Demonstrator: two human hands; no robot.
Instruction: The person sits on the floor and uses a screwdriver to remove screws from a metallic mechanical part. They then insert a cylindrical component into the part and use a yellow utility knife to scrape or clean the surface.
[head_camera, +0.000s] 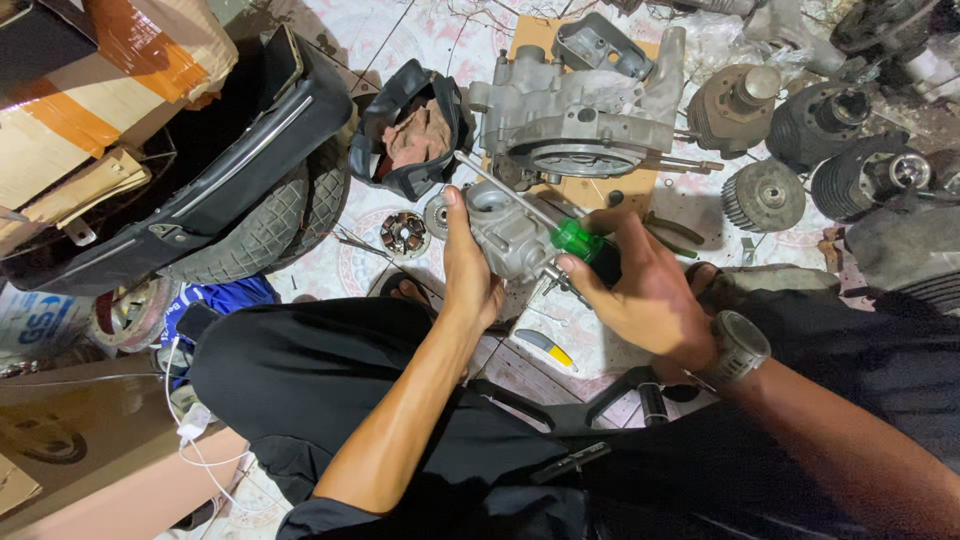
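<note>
Screwdriver work on a small carburetor is the step in hand. The left hand (470, 265) is wrapped around the grey cast carburetor (503, 232), thumb up along its side, holding it above the tiled floor (350, 262) between the person's knees. The right hand (640, 290) is closed around the green-handled screwdriver (578, 240), whose long shaft slants up and left over the top of the carburetor body toward the engine crankcase (575, 120) lying on a piece of cardboard (620, 190) just beyond. Where the tip sits I cannot tell; it seems to pass over the body rather than into a screw.

A judgement only: the next move calls for seating the blade squarely in its slot and keeping the left-hand grip firm, so the casting does not twist.

Finned cylinders (820, 120) lie to the right, a tyre (270, 225) to the left, and a small stator plate (405, 235) near the left hand.
</note>
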